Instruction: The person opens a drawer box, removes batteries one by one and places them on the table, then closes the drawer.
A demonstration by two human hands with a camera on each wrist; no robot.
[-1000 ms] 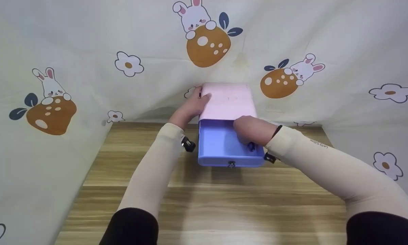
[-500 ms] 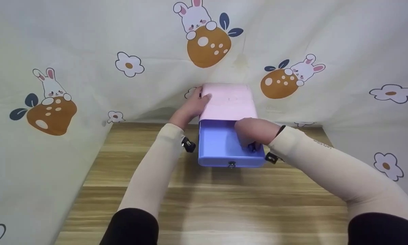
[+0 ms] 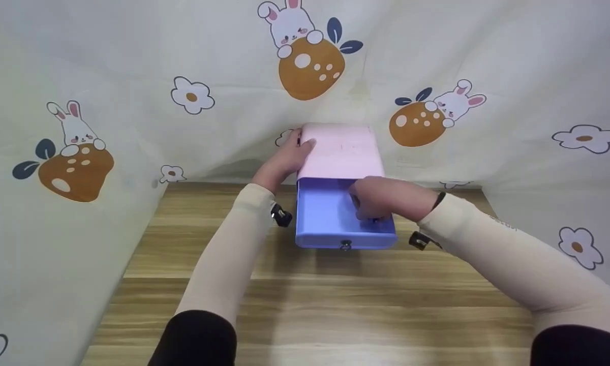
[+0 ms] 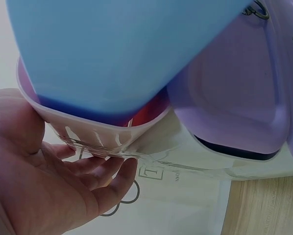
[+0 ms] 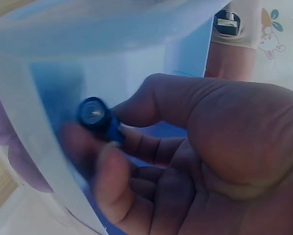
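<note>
A small drawer cabinet with a pink top [image 3: 341, 152] stands against the back wall. Its blue top drawer [image 3: 325, 206] is pulled out towards me. My left hand [image 3: 287, 156] holds the cabinet's left side, thumb over the top edge; the left wrist view shows its fingers [image 4: 114, 188] along the pink shell. Inside the drawer, near its right wall, my right hand [image 3: 384, 197] pinches a small dark cylinder with a glassy end [image 5: 95, 115], which looks like a small flashlight. Part of the flashlight is hidden by the fingers, and the right wrist view is blurred there.
Purple lower drawers [image 4: 234, 88] sit beneath the blue one. A metal ring pull [image 3: 345, 245] hangs on the blue drawer's front. The cabinet stands at the back of a wood-grain tabletop [image 3: 366, 315], and a rabbit-print cloth [image 3: 223, 142] encloses the back and sides.
My right wrist and forearm have shifted to the right and turned a little, while the hand stays over the drawer. The left hand, cabinet and drawer hold their places.
</note>
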